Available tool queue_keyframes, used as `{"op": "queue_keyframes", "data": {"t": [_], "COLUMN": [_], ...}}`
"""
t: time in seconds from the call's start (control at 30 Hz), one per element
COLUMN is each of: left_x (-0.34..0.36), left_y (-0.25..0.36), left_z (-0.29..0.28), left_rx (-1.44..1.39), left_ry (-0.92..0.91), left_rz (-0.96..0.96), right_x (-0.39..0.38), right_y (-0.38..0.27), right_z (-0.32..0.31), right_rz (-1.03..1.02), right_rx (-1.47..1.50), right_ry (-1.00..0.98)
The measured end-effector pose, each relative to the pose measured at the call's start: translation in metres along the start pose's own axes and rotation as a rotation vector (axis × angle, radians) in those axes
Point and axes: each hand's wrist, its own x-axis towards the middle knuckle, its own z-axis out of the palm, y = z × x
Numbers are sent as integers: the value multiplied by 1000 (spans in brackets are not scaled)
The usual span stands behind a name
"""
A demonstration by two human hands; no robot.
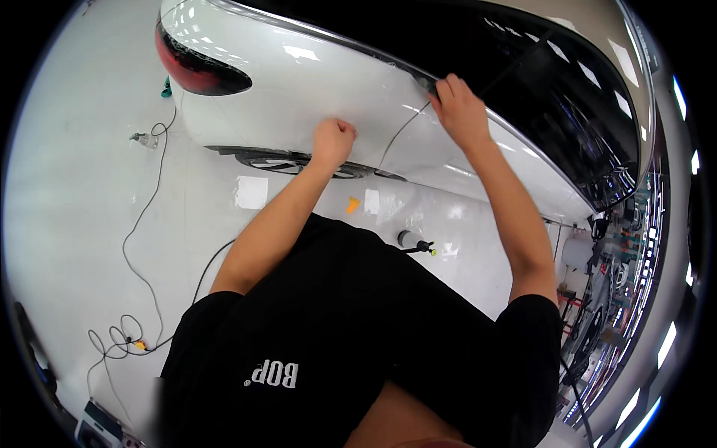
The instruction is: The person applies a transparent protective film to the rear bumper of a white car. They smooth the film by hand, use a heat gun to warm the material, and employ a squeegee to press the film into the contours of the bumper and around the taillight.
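A white car (299, 97) stands side-on before me, with a red tail light (198, 67) at its left end. My left hand (335, 142) is closed, its fingers curled against or just off the rear side panel, above the wheel (280, 162). Whatever it may hold is hidden. My right hand (459, 112) is up at the window trim, where the curved door seam (403, 134) meets it. Its fingers are bent and pressed together on the edge. A small, clear-looking patch shows beside those fingertips, but I cannot make out what they pinch.
On the pale floor lie an orange scraper-like piece (353, 204), a dark-topped bottle (409, 240) and a clear spray bottle (147, 140). A thin cable (128, 231) loops along the left, with an orange-yellow piece (140, 344) on it. Shelving and equipment (597, 291) stand at right.
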Motion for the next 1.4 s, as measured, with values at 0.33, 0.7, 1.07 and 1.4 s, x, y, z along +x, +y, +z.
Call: {"op": "queue_keyframes", "data": {"t": [0.33, 0.7, 1.07, 1.4], "left_x": [8, -54, -182, -182], "left_y": [-14, -68, -144, -141], "left_z": [7, -11, -44, 4], "left_rx": [-46, -385, -285, -355], "left_ry": [-54, 28, 224, -3], "left_rz": [3, -220, -558, -544], "right_x": [-4, -43, -249, -89], "right_y": [31, -56, -63, -87], "right_z": [-4, 99, 245, 136], "right_rz": [255, -158, -125, -221], "right_rx": [-73, 66, 99, 103], "right_ry": [1, 366, -159, 207]}}
